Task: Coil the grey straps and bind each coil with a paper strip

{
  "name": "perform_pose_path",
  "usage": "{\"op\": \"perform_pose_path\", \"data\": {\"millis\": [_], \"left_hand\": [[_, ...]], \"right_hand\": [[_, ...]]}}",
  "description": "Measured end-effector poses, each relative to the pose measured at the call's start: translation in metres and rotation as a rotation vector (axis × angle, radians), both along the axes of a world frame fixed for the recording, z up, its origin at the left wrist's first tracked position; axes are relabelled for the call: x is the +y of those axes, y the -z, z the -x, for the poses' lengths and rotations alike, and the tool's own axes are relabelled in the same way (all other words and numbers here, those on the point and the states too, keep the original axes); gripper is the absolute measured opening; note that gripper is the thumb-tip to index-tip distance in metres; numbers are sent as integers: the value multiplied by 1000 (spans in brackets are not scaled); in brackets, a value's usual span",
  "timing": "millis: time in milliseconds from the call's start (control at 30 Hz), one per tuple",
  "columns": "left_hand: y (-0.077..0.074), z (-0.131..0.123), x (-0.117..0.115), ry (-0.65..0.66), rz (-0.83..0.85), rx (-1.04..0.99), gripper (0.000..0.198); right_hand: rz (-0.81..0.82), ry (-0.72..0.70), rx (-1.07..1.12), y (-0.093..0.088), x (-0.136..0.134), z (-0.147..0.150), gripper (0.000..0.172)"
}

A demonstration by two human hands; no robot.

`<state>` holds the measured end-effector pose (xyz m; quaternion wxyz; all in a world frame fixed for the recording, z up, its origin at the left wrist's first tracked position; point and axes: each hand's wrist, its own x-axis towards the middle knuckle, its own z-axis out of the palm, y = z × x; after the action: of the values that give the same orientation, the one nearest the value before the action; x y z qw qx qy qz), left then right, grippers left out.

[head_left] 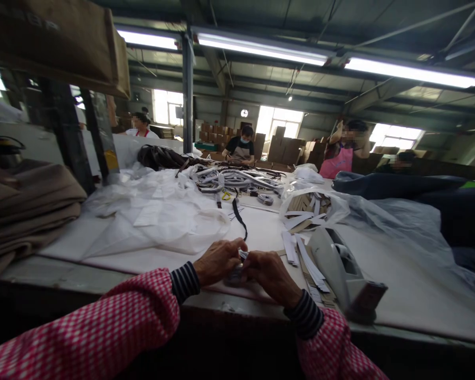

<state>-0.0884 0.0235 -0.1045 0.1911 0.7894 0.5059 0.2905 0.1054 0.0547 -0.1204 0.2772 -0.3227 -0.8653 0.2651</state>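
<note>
At the table's front edge, my left hand (217,261) and my right hand (272,275) meet with fingers bent and closed. Between the fingertips shows a small white-and-grey piece (243,255), mostly covered, so its kind cannot be made out. Both hands pinch it. A black strap (241,219) runs across the tabletop to just behind my left fingertips; whether it joins the piece is hidden. Close to my right hand lie white and tan flat strips (311,264), some stacked, beside a grey-white device resembling a tape dispenser (336,264).
White sheeting (162,216) covers the left of the table (404,279). Behind are a heap of grey straps (237,179) and a plastic bag of strips (311,203). Brown folded fabric (27,206) stands left, dark fabric (459,211) right. Several people work farther back.
</note>
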Motion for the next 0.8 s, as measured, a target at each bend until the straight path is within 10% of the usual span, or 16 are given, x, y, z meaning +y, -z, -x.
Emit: {"op": "perform_pose_path", "data": {"millis": [533,800], "left_hand": [[26,-11,0,-128,-116,-369,9],[26,3,-12,-115,-51,101,17]], "right_hand": [[586,-213,20,-1,56,12,22],[687,-257,-17,3,68,15,22]]}}
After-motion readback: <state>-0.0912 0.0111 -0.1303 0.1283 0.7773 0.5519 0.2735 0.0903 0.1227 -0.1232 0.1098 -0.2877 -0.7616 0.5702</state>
